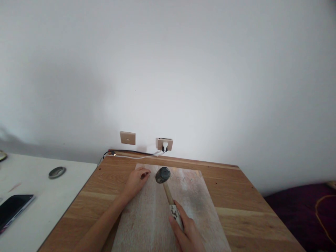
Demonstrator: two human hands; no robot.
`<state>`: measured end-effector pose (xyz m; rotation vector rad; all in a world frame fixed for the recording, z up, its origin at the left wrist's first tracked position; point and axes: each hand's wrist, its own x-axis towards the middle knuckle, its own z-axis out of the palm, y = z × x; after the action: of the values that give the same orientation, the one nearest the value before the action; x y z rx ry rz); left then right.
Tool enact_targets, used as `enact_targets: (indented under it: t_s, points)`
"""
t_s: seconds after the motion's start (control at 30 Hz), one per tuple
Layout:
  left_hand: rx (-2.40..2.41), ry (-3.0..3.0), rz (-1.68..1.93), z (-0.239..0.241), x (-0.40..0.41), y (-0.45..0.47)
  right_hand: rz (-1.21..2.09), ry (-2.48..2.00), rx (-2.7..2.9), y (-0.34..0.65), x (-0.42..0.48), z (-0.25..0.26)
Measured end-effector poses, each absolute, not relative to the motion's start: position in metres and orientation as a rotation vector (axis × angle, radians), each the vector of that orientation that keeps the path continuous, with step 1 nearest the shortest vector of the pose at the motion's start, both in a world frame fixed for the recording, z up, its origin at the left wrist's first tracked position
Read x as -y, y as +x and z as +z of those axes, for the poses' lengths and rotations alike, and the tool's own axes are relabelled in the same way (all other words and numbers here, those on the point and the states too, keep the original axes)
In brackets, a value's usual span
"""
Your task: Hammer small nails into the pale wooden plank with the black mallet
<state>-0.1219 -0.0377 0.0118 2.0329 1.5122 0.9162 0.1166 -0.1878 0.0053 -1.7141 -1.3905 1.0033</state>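
My right hand (pixel 187 229) grips the wooden handle of a hammer (pixel 166 187) near the bottom of the view. Its dark round head hovers over a pale, worn board (pixel 194 196) lying on a wooden table (pixel 236 196). My left hand (pixel 136 181) rests on the board's far left part, fingers pinched together just left of the hammer head. Whatever the fingers pinch is too small to make out.
A white table (pixel 39 210) adjoins on the left, with a dark phone (pixel 13 208) and a round metal lid (pixel 57 172). On the wall are a switch plate (pixel 127 137) and a socket (pixel 165 144) with a white plug; cables (pixel 131 154) run along the table's back edge.
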Motion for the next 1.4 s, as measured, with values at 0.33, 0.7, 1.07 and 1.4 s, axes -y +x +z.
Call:
enact_targets:
  t_s: [0.33, 0.7, 1.07, 1.4]
  points:
    - [-1.475, 2.021, 0.891, 0.014, 0.039, -0.124, 1.021, -1.673, 1.365, 0.109, 0.184, 0.012]
    - [-1.468, 2.002, 0.892, 0.013, 0.036, -0.123, 1.147, -1.639, 1.375, 0.102, 0.174, 0.022]
    - [-1.476, 1.853, 0.941, 0.011, 0.035, -0.123, 1.299, -1.494, 1.386, 0.085, 0.158, 0.039]
    - [-1.529, 1.897, 0.938, 0.008, 0.032, -0.124, 1.317, -1.371, 0.501, 0.101, 0.210, -0.007]
